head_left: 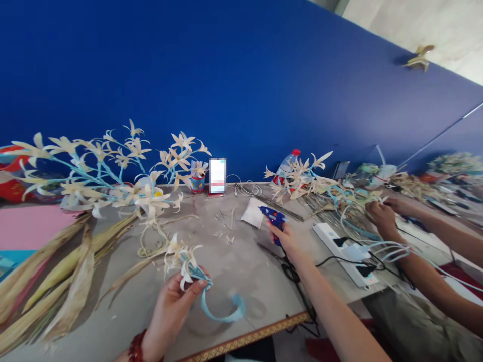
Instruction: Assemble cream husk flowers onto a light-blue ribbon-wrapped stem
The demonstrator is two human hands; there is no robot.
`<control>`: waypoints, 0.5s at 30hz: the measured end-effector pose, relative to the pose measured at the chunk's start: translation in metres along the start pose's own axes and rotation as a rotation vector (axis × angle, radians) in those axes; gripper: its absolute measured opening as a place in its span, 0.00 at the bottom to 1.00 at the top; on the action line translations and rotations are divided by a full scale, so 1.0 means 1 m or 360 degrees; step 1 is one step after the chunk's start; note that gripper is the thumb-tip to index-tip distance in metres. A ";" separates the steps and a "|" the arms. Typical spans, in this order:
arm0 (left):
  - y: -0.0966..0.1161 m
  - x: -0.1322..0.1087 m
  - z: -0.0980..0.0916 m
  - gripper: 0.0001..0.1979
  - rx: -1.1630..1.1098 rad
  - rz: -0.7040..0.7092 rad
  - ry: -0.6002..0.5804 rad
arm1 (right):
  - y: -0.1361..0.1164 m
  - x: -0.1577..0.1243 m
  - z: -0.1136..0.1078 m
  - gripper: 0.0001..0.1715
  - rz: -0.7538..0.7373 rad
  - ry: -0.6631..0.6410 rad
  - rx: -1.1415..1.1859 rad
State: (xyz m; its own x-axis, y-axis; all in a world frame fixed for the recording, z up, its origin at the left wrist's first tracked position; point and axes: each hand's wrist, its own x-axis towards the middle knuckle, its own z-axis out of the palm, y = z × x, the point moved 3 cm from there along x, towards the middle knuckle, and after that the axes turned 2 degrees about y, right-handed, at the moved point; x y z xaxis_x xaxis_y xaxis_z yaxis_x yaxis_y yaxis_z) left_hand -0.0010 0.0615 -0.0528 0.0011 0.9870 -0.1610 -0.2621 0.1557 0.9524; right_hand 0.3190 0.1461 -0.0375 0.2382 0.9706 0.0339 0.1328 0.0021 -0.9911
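the long dried husks (56, 281) at the far left run out of the picture, and the red thing behind the flower branches (113, 166) is too cut off to name. the left hand (169, 306) shows only to the wrist, where it wears a bead bracelet (136, 348). it pinches a pale flower sprig (183, 261) low over the near table edge, and a blue ribbon (222, 311) curls from the sprig down to the table. the standing phone (218, 175) has a blurred screen. the right hand (287, 240) is closed round a blue glue gun (274, 217) at mid-table, nozzle pointing left. farther right, the co-worker's hands (382, 217) sit in a tangle of blue stems, fingers half hidden.

the table (241, 271) is grey with a patterned front trim and stands against a deep blue wall (226, 75).

there is one cup (196, 182), one bottle (287, 162) and one white power strip (335, 240). four hands are in view.
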 end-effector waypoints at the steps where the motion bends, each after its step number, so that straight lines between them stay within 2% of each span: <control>1: 0.000 0.000 0.000 0.10 0.0001 0.0003 0.0001 | -0.003 -0.002 0.000 0.20 0.0004 -0.0019 0.0022; 5: 0.003 -0.001 0.001 0.09 -0.0034 -0.0001 -0.0016 | -0.019 -0.030 0.006 0.17 0.0043 -0.0233 0.0092; 8: 0.007 -0.002 0.003 0.08 -0.0034 0.0001 -0.0042 | -0.035 -0.072 0.020 0.16 0.0093 -0.0686 0.0118; 10: 0.009 -0.002 0.003 0.08 -0.0001 0.0017 -0.0031 | -0.047 -0.099 0.029 0.14 0.0121 -0.0876 -0.0023; 12: 0.010 -0.002 0.002 0.08 0.0017 0.0027 -0.0020 | -0.061 -0.118 0.040 0.11 0.0010 -0.1034 -0.0244; 15: 0.009 -0.003 0.002 0.08 0.0003 0.0025 -0.0034 | -0.078 -0.132 0.053 0.10 -0.0279 -0.1100 -0.0473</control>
State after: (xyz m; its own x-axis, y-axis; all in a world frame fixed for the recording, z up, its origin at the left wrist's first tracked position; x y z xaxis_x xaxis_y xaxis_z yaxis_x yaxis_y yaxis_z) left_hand -0.0020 0.0602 -0.0429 0.0175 0.9899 -0.1405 -0.2604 0.1401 0.9553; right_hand 0.2264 0.0304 0.0282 -0.4518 0.8921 0.0024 0.3891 0.1995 -0.8993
